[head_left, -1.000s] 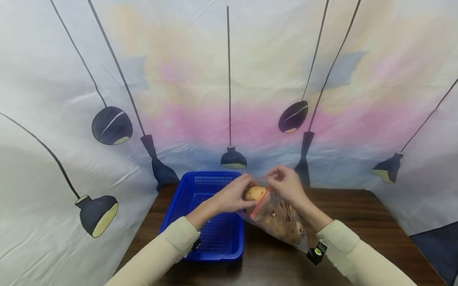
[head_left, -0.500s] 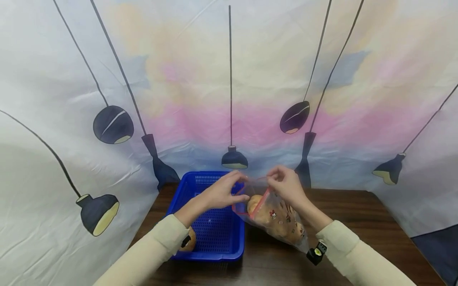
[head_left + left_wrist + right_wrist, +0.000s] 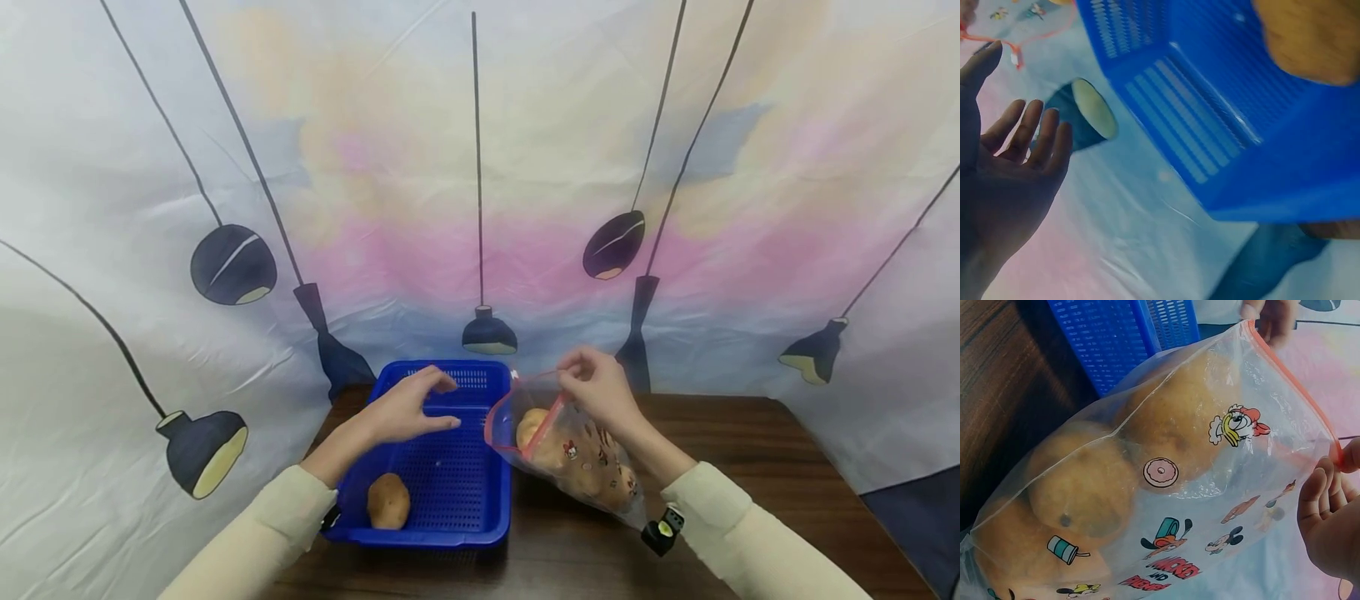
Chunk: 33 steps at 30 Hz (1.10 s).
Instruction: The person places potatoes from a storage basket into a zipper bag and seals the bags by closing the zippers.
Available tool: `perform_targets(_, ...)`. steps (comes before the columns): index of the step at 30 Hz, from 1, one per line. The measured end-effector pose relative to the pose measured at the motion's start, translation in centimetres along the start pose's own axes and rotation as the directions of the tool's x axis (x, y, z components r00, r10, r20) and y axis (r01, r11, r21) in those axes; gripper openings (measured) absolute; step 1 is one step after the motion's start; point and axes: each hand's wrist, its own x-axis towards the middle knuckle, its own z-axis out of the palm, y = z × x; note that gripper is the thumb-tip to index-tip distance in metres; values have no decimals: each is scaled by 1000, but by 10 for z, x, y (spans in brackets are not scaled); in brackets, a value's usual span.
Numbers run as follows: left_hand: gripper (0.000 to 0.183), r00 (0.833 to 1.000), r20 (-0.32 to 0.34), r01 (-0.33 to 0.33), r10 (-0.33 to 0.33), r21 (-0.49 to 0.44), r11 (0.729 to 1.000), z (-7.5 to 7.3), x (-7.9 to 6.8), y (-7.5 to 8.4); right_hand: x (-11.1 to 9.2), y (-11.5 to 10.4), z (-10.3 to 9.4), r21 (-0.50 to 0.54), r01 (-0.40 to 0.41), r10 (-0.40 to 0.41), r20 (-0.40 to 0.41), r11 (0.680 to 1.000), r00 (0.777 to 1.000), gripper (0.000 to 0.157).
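Note:
My left hand (image 3: pixel 408 407) hovers over the blue basket (image 3: pixel 501 517), thumb and fingers spread apart with nothing between them. Below it, one potato (image 3: pixel 388 501) lies in the basket's near left corner; the left wrist view shows part of that potato (image 3: pixel 1313 37) too. My right hand (image 3: pixel 600 390) pinches the red-edged mouth of a clear zip bag (image 3: pixel 573 450). Several potatoes sit inside this bag, the uppermost potato (image 3: pixel 531 427) close to the gaping mouth. Cartoon prints cover the plastic, and in the right wrist view my fingers (image 3: pixel 1319 487) grip the red zip strip.
The dark wooden table (image 3: pixel 720 483) carries the basket on its left side, with the bag just right of the basket's rim. A painted fabric backdrop (image 3: pixel 420 208) with lamp drawings hangs behind the table.
My left hand has let go of the potato at the bag's mouth and moved left over the basket. The potato in the basket has come into view. My right hand stays put.

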Motion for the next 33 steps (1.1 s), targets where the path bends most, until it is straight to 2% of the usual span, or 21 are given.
perform_targets(5, 54, 995, 48, 82, -81, -5, 997, 2, -18, -23, -1, 2, 1, 5, 7, -7, 0, 1000, 1000, 11)
perform_targets(10, 55, 993, 71, 98, -99, 8, 995, 10, -35, -40, -1, 4, 2, 0, 10, -10, 2, 1000, 1000, 9)
perform_targets(17, 60, 981, 164, 105, -105, 6, 994, 15, -51, -44, -1, 3, 3, -10, 19, -19, 1, 1000, 1000, 8)
perform_targets(23, 61, 959, 247, 134, -140, 41, 990, 19, -59, -45, -1, 5, 4, -12, 22, -22, 3, 1000, 1000, 8)
perform_targets(28, 60, 942, 303, 143, -142, 18, 990, 19, -64, -44, -2, 5, 5, -14, 19, -19, 0, 1000, 1000, 9)
perform_targets(33, 63, 905, 368, 212, -214, 46, 976, 16, -68, -41, -3, 5, 5, -3, 18, -18, 3, 1000, 1000, 9)
